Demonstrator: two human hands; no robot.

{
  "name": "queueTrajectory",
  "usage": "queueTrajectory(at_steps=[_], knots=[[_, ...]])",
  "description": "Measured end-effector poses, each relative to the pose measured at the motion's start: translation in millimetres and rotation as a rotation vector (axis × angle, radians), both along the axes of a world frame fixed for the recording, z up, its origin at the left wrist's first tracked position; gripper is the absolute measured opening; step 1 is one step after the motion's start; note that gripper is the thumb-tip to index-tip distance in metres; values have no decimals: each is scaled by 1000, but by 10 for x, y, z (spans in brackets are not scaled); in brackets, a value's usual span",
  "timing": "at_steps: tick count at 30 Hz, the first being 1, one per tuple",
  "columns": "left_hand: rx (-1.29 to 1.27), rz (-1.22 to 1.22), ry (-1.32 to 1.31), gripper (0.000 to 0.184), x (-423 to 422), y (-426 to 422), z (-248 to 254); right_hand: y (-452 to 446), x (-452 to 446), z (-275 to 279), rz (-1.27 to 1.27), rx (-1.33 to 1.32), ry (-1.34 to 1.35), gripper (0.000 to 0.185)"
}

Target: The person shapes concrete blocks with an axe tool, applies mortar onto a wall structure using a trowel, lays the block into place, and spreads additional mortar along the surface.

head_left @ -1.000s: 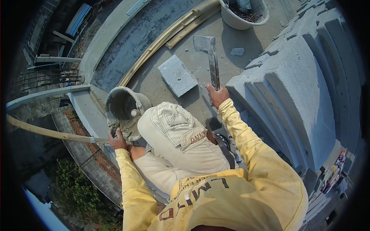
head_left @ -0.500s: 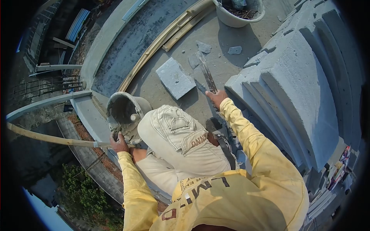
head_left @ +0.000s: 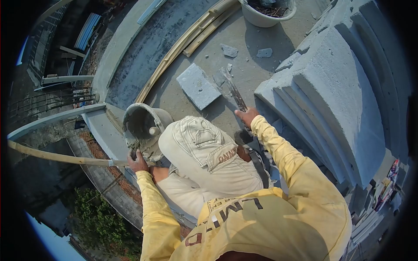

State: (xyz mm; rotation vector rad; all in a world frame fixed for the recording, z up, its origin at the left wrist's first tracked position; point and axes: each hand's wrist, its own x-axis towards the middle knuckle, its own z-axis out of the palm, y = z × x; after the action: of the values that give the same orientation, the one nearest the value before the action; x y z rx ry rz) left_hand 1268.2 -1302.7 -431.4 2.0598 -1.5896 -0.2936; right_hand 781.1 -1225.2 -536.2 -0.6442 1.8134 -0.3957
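Observation:
My left hand (head_left: 138,162) is closed at the near lip of a mortar-smeared bucket (head_left: 162,116), which leans over towards me. Wet grey mortar (head_left: 150,150) lies at its mouth, and a round pale knob shows inside. In my right hand (head_left: 247,116) is a long narrow tool (head_left: 235,95) with a worn, dark, stained shaft; its far end is pale grey and points away from me, just above the floor. The exact kind of tool is unclear. Between the bucket and the tool a light grey block (head_left: 198,86) rests on the floor.
Large grey blocks (head_left: 335,100) stand stacked on the right. Broken chunks (head_left: 229,51) lie beyond the block, near a white bucket of debris (head_left: 268,17). Wooden strips (head_left: 183,52) run along the left. Past the ledge (head_left: 102,130) there is a drop with a tree below.
The far end of the tool has come lower and closer to me, with my right hand slightly nearer. My left hand stays at the bucket. The view has shifted a little.

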Motion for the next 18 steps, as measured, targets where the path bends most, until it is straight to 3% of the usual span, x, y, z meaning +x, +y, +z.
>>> queueTrajectory(at_steps=[1,5,8,11,14,15,16,17,18], knots=[[3,4,-14,38,-14,-25,-22,-65,-54,200,-2,-68,75,51],[26,43,-27,38,35,23,-43,-201,-110,1161,-297,-429,-109,40],[30,41,-8,38,43,-3,-74,-238,-57,883,-435,-746,-57,37],[34,37,-69,39,31,14,-47,19,166,359,-315,-513,101,42],[26,60,28,40,41,38,-95,-50,69,48,101,173,36,47],[17,62,90,41,56,-50,-114,-138,-8,30,99,126,19,48],[11,37,-62,40,50,-50,-94,-184,-108,13,117,87,2,49],[34,47,-46,40,125,46,-82,-97,-107,13,130,70,-25,50],[36,49,-14,40,56,-15,-88,-91,-62,71,63,-30,137,48]])
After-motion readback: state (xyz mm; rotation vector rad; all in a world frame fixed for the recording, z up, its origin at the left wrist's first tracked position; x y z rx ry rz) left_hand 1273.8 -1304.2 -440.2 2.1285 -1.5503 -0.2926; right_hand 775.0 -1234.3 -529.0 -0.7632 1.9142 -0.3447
